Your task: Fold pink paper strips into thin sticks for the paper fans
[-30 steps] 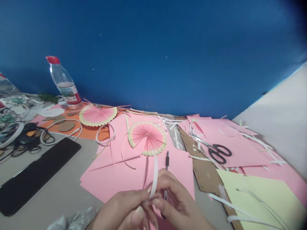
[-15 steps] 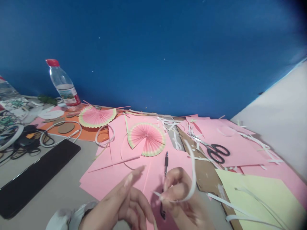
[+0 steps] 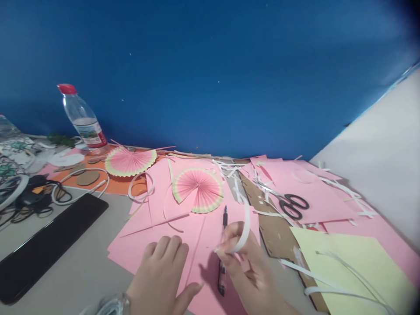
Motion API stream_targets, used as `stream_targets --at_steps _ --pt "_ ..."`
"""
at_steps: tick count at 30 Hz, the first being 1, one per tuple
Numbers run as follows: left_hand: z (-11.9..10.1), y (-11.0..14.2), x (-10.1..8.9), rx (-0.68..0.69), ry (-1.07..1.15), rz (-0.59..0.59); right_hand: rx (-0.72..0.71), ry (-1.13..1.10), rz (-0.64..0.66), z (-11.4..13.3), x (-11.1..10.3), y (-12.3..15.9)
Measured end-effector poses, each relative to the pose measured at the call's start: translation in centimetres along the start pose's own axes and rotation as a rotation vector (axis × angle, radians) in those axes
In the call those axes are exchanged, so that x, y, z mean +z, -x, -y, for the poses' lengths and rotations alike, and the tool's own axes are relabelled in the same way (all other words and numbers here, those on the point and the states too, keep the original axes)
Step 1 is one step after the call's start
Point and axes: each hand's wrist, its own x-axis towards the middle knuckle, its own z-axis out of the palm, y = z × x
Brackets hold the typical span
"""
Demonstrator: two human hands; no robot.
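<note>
My left hand lies flat and open, palm down, on a pink paper sheet at the near edge of the table. My right hand is closed in a pinch on a white paper strip, which curls up over its fingers. A black pen lies on the pink sheet between the two hands, just left of the right hand. Beyond the pen rests a pleated pink paper fan with a pale green rim.
A second paper fan and a red-capped bottle stand at the back left. Black scissors lie on pink paper at right, near cardboard and a yellow sheet. A black keyboard and cables fill the left. White strips lie scattered.
My left hand let go of the strip and came down flat on the pink sheet. My right hand kept the strip, which swung right and now curls over its fingers.
</note>
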Motion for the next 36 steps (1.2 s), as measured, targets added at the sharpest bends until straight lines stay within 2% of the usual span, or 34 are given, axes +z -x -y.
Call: stream_targets --at_steps 4,11,16,18,21,23,26,28,31,36 --pt "-0.2 -0.3 -0.4 0.009 -0.033 0.046 -0.028 0.009 0.011 0.1 0.0 0.0" --pt "-0.1 -0.2 -1.1 0.041 0.133 0.085 -0.068 0.028 0.051 0.2 0.1 0.1" --pt "0.3 -0.1 -1.8 -0.160 0.360 0.168 -0.072 0.009 0.048 0.6 0.0 0.2" --pt "0.4 -0.1 -2.1 -0.222 0.478 0.130 -0.072 0.012 0.032 0.7 0.0 0.2" --pt "0.6 -0.3 -2.3 -0.241 0.827 0.056 -0.077 -0.065 0.085 0.6 0.1 -0.1" --pt "0.7 -0.4 -2.2 -0.219 1.045 0.072 -0.053 -0.157 0.163 0.7 0.3 -0.3" --pt "0.7 -0.5 -1.9 -0.180 1.230 0.114 0.012 -0.233 0.237 1.1 0.4 -0.7" --pt "0.4 -0.4 -1.8 -0.150 1.267 0.144 0.047 -0.229 0.270 1.3 0.3 -0.8" --pt "0.0 -0.1 -1.4 -0.131 1.206 0.179 0.040 -0.212 0.329 1.5 0.1 -0.9" --pt "0.1 0.2 -0.5 -0.098 1.082 0.197 0.084 -0.120 0.334 1.2 -0.1 -0.9"
